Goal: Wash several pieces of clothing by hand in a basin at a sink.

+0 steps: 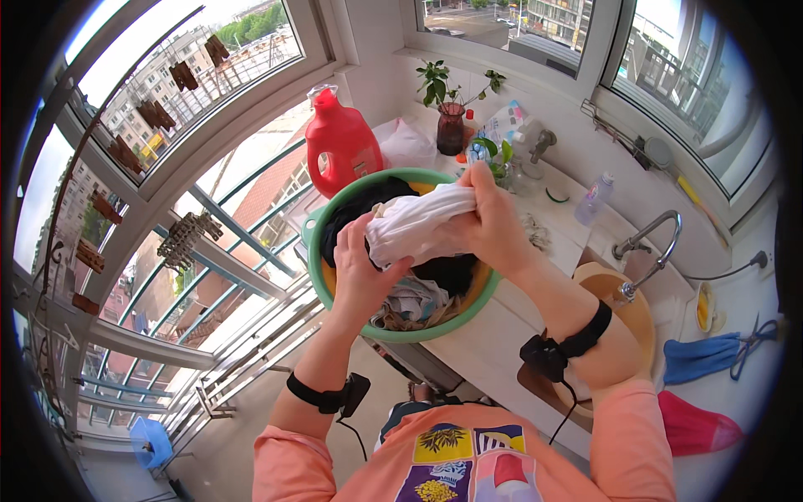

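Observation:
A bunched white cloth garment (pixel 422 222) is held up over a green basin (pixel 422 337), stretched between my two hands. My right hand (pixel 492 216) grips its right end, with the fingers closed round the fabric. At the left end my left hand (pixel 361 266) holds it, fingers on the upper side and thumb below. Under it in the basin lie dark clothes (pixel 368 201) at the back and a crumpled grey-white patterned cloth (pixel 414 301) at the front. The white garment hides part of the pile, so its exact kind cannot be made out.
Behind the basin stands a red detergent jug (pixel 341 142); a plant in a dark red vase (pixel 450 130) is to its right. Further right are a clear bottle (pixel 594 199), a faucet (pixel 661 243) and a tan bowl (pixel 615 289) in the sink. Clothespins (pixel 155 115) hang at left.

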`<state>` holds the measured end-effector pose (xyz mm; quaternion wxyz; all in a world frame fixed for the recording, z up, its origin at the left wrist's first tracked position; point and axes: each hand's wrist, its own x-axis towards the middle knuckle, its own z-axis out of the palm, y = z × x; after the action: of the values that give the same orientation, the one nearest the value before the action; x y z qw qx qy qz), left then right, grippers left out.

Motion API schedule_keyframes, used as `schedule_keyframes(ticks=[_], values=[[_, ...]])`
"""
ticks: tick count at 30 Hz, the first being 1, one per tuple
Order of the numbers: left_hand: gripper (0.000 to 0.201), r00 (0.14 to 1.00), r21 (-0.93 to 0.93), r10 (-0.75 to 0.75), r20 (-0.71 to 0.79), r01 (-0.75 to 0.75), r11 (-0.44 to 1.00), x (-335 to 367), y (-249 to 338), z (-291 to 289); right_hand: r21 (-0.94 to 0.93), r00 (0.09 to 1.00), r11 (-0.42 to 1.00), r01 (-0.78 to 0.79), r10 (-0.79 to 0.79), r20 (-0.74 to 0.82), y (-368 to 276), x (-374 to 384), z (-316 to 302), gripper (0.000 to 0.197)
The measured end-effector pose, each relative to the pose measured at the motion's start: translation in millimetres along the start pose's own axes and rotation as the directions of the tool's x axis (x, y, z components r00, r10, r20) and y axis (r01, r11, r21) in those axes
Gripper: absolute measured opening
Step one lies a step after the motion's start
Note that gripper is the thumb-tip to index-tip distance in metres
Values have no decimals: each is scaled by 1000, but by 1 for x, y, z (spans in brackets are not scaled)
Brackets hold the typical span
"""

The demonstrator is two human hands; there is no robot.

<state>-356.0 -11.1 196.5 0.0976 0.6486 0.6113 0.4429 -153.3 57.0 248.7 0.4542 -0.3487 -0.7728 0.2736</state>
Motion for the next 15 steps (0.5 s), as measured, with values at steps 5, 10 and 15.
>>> schedule_keyframes(ticks=[5, 10, 15], values=[[100, 974, -253, 228, 7, -219, 942, 16, 58, 55, 446, 957, 874, 192, -67, -281, -76, -3, -98, 14], [73, 941, -791, 276, 197, -14, 612, 7, 123, 109, 128, 878, 943, 308, -230, -420, -106, -46, -191, 23], [38, 852, -918, 386, 353, 237, 317, -10, 194, 144, -446, 835, 895, 10, -253, -488, -109, -120, -276, 18]])
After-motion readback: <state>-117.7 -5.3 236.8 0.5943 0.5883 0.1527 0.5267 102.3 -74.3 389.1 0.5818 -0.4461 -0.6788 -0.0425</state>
